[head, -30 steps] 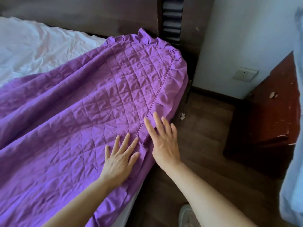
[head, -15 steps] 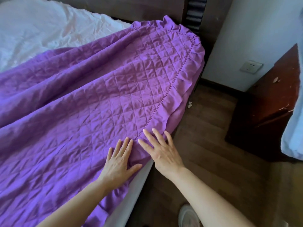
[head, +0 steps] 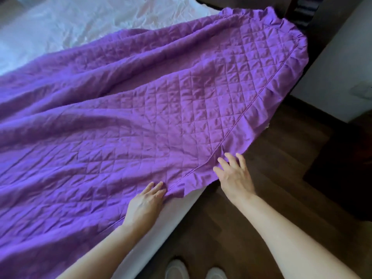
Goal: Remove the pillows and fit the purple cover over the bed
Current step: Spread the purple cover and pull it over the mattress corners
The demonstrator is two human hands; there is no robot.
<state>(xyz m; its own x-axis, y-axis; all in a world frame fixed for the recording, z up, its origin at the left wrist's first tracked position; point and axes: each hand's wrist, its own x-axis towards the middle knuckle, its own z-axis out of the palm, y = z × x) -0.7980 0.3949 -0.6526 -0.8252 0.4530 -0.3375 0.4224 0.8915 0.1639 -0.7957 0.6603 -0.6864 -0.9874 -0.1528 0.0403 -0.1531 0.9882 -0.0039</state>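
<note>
The purple quilted cover (head: 171, 109) with a ruffled edge lies spread over the right part of the bed, its far corner at the headboard. White sheet (head: 84, 27) shows bare at the upper left. My left hand (head: 145, 204) rests on the cover's near edge by the piping seam, fingers flat and together. My right hand (head: 234, 176) is at the ruffle that hangs over the bed's side, fingers spread and slightly bent, touching the frill. White mattress side (head: 171, 222) shows below the lifted ruffle. No pillows are in view.
Dark wooden headboard (head: 302, 9) stands at the top right. A white wall (head: 342, 67) with a socket is to the right, over dark wood floor (head: 281, 178). A dark nightstand (head: 342, 168) stands at the right. My white shoes (head: 177, 268) are by the bed.
Both hands slid back along the cover's edge toward me. The ruffle near my hands now lies lifted, baring the mattress side. The view tilted left, showing more of the bed.
</note>
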